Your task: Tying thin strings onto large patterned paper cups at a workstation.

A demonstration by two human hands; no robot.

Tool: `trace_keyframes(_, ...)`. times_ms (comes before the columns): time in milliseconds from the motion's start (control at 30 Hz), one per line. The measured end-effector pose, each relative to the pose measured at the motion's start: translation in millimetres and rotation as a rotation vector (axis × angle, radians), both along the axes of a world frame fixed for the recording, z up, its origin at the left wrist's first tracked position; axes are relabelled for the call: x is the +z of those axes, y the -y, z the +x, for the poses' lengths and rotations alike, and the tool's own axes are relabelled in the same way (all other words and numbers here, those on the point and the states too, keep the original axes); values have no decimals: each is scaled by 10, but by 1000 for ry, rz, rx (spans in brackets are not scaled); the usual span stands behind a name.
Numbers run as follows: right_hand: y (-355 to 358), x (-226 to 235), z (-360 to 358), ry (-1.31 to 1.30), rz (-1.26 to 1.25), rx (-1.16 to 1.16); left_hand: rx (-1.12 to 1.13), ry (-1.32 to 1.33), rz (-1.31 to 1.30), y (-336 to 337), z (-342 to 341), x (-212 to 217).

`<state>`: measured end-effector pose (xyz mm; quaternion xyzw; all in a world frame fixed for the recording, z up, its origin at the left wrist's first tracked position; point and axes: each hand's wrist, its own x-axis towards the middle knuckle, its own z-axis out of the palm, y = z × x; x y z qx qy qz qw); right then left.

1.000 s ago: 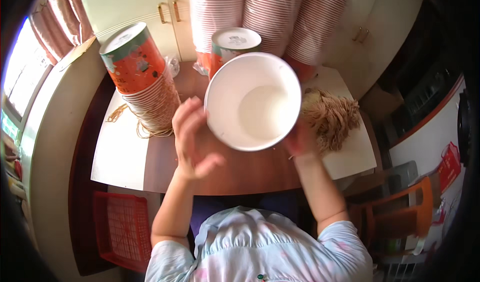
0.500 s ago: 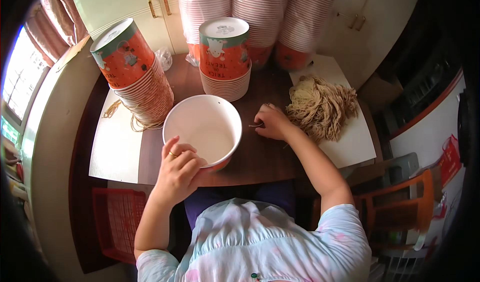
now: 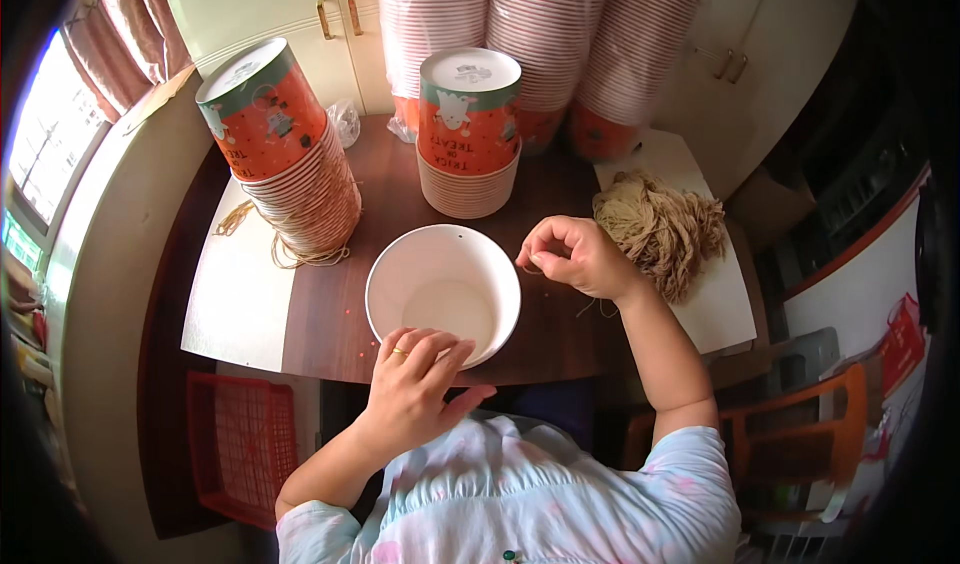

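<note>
A white-lined paper bucket [image 3: 440,264] stands mouth up near the table's front edge, with a small hole just under its far rim. My left hand [image 3: 415,384] lies over its near rim, fingers extended and thumb spread away from the wall, so it rests against the bucket rather than gripping it. To the right of the bucket, my right hand [image 3: 580,254] is closed in a pinch on a thin beige cord [image 3: 532,269]. Loose strands hang below that wrist. Close behind the wrist lies a tangled heap of beige cords [image 3: 665,229].
An upside-down stack of orange and green printed buckets [image 3: 270,124], cords around its lower rims, stands left. Another inverted stack [image 3: 468,134] stands mid-back. Tall plastic-wrapped bucket stacks [image 3: 550,34] rise behind. A red basket [image 3: 240,444] sits below left, a wooden chair [image 3: 800,419] right.
My right hand has lifted and turned, bringing the cord nearer the bucket. My left hand has loosened, its thumb now spread from the rim. The whole view has shifted slightly.
</note>
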<state>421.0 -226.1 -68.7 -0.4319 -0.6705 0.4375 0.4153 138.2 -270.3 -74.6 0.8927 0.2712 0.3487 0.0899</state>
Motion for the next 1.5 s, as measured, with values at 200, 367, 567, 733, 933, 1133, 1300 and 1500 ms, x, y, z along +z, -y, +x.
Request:
trace_keyframes(200,114,390,-310,130,-162,104,-95,247,-393,-467,158,459)
trace_keyframes(367,119,441,-421,351,320,143,-152,137,-906,-635,253,515)
trace_keyframes(567,241,455,-503,335,359,81,-125,192,-954,-638,250,422)
trace_keyframes(733,263,370,-610,264,592,-8,-203,324,-1081,-661,180,468)
trace_keyframes(933,256,494,-676,434,902,-154,-205,368,-987,-682,176,636)
trace_keyframes(1133,73,530,-575,290,603,-68,-341,56,-126,-1029,162,687)
trace_keyframes(1300,-42,539,-408,-47,72,-102,-75,-145,-187,-1604,165,168)
trace_keyframes(1500,-126,1146,30,73,606,-452,85,-178,-298,-1502,143,115)
